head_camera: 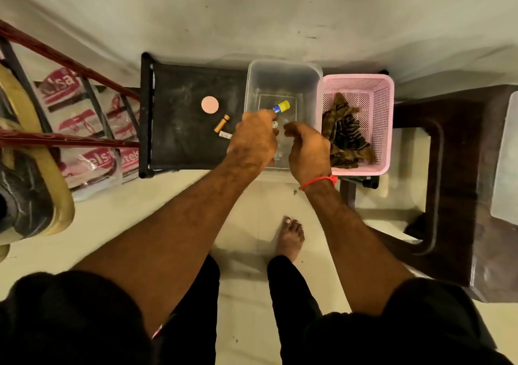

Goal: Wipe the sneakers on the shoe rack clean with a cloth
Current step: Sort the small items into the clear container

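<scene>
Left hand (253, 137) grips a yellow-capped tube (281, 107) over clear bin (283, 69) (cloth (346, 132) beside)

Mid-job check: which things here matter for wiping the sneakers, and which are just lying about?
Job:
striped cloth in pink basket
shoe rack

Lying about:
clear tub
yellow-capped tube, in left hand
pink lid
brown vial
</scene>
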Available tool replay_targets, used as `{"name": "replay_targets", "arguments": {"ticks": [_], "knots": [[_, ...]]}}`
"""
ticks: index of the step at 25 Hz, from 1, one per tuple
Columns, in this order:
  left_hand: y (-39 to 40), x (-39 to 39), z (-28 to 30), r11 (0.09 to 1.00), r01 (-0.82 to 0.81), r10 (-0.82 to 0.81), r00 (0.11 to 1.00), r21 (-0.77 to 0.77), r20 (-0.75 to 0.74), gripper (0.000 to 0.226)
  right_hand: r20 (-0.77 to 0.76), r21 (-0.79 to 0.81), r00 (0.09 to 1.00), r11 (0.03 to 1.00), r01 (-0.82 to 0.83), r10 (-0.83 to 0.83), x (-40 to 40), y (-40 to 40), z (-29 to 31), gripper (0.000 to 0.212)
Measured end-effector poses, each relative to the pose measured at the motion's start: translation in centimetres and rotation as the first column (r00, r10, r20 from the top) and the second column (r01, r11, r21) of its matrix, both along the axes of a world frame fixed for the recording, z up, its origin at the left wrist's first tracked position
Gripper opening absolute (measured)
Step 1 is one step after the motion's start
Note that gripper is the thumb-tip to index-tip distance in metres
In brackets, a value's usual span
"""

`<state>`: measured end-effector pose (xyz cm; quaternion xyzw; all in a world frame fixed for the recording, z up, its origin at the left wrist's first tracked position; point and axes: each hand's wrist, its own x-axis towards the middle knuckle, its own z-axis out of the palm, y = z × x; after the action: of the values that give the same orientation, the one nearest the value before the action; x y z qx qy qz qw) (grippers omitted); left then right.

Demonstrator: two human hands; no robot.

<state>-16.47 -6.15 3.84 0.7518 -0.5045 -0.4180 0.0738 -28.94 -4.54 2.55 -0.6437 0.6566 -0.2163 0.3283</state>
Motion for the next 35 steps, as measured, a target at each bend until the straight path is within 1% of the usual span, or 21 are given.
{"name": "replay_targets", "arguments": {"ticks": [2, 3, 6, 8, 10, 13, 15, 17, 19, 21, 22, 24, 26, 27, 29, 30, 31, 32, 33, 34, 35], "knots": [[-0.3, -0.5, -0.8, 1.0, 0.025, -0.025, 1.0, -0.006, -0.006, 0.036, 0.074, 0.15, 0.981, 0.975, 0.165, -0.177, 0.2, -0.2, 0.0, 0.042], [-0.4, -0.7, -0.9, 0.999, 0.047, -0.047, 0.999, -0.012, -0.015, 0.038, 0.103, 0.219, 0.967, 0.954, 0.208, -0.234, 0.3, -0.3, 0.0, 0.044], [-0.9, -1.3, -1.1, 0.998, 0.053, -0.054, 0.998, -0.014, -0.027, 0.051, 0.115, 0.332, 0.947, 0.91, 0.247, -0.299, 0.7, -0.6, 0.3, 0.044], [-1.4, -1.4, -0.6, 0.997, 0.068, -0.067, 0.997, -0.041, 0.025, 0.06, 0.147, 0.362, 0.938, 0.899, 0.245, -0.315, 0.7, -0.6, 0.5, 0.043], [-1.5, -0.6, 0.1, 0.987, 0.063, -0.062, 0.998, -0.146, 0.013, 0.059, 0.2, 0.359, 0.927, 0.904, 0.231, -0.317, 0.6, -0.4, 0.5, 0.042], [-0.7, 2.3, 0.5, 0.907, -0.152, 0.13, 0.988, -0.393, -0.082, 0.025, 0.28, 0.336, 0.892, 0.907, 0.255, -0.355, 1.0, -0.1, 0.8, 0.04], [0.2, 4.9, 0.2, 0.87, -0.228, 0.244, 0.97, -0.438, -0.02, 0.018, 0.322, 0.246, 0.891, 0.937, 0.246, -0.319, 1.7, 0.2, 1.6, 0.037], [0.8, 7.8, -1.1, 0.88, -0.266, 0.306, 0.951, -0.393, 0.042, 0.019, 0.371, 0.143, 0.9, 0.972, 0.187, -0.228, 2.8, 0.4, 2.4, 0.034], [0.7, 10.0, -3.1, 0.935, -0.192, 0.234, 0.966, -0.298, 0.114, 0.034, 0.406, 0.1, 0.901, 0.987, 0.126, -0.156, 4.2, 0.4, 2.6, 0.032], [-0.1, 11.2, -4.9, 0.985, -0.022, 0.053, 0.982, -0.17, 0.18, 0.053, 0.434, 0.113, 0.892, 0.99, 0.087, -0.128, 5.4, 0.1, 2.3, 0.034], [-0.5, 11.6, -5.7, 0.991, 0.061, -0.034, 0.976, -0.122, 0.213, 0.056, 0.437, 0.127, 0.891, 0.989, 0.072, -0.121, 5.7, 0.0, 2.1, 0.035], [-0.8, 12.2, -6.9, 0.979, 0.177, -0.143, 0.95, -0.102, 0.279, 0.053, 0.431, 0.148, 0.896, 0.988, 0.042, -0.103, 6.1, 0.0, 1.9, 0.035], [-0.5, 13.0, -7.4, 0.969, 0.203, -0.155, 0.942, -0.14, 0.296, 0.044, 0.42, 0.149, 0.905, 0.989, 0.006, -0.069, 6.5, 0.0, 2.2, 0.034], [-0.1, 13.3, -7.5, 0.974, 0.149, -0.102, 0.961, -0.172, 0.258, 0.041, 0.416, 0.144, 0.908, 0.99, -0.006, -0.055, 6.7, -0.2, 2.3, 0.034], [0.8, 13.5, -6.8, 0.96, -0.144, 0.159, 0.986, -0.239, 0.045, 0.036, 0.416, 0.148, 0.906, 0.989, 0.024, -0.084, 7.0, -0.7, 2.4, 0.032], [1.3, 13.3, -5.8, 0.908, -0.308, 0.292, 0.951, -0.285, -0.097, 0.035, 0.421, 0.15, 0.898, 0.986, 0.07, -0.128, 7.0, -1.0, 2.6, 0.031], [1.8, 12.7, -4.3, 0.839, -0.417, 0.358, 0.907, -0.349, -0.223, 0.035, 0.425, 0.15, 0.886, 0.98, 0.133, -0.186, 6.7, -1.2, 2.6, 0.031], [2.3, 11.8, -2.2, 0.796, -0.452, 0.349, 0.886, -0.402, -0.304, 0.036, 0.43, 0.15, 0.867, 0.967, 0.205, -0.251, 6.2, -1.5, 2.7, 0.033], [2.8, 10.5, -0.2, 0.786, -0.419, 0.277, 0.896, -0.454, -0.346, 0.037, 0.427, 0.149, 0.848, 0.949, 0.277, -0.314, 5.4, -1.6, 2.8, 0.036], [3.2, 9.0, 1.4, 0.792, -0.308, 0.16, 0.938, -0.527, -0.309, 0.038, 0.408, 0.144, 0.835, 0.93, 0.339, -0.368, 4.6, -1.7, 2.9, 0.039], [3.4, 7.2, 2.5, 0.798, -0.108, 0.014, 0.987, -0.592, -0.162, 0.039, 0.374, 0.14, 0.833, 0.912, 0.385, -0.409, 3.7, -1.8, 2.9, 0.041]]}}
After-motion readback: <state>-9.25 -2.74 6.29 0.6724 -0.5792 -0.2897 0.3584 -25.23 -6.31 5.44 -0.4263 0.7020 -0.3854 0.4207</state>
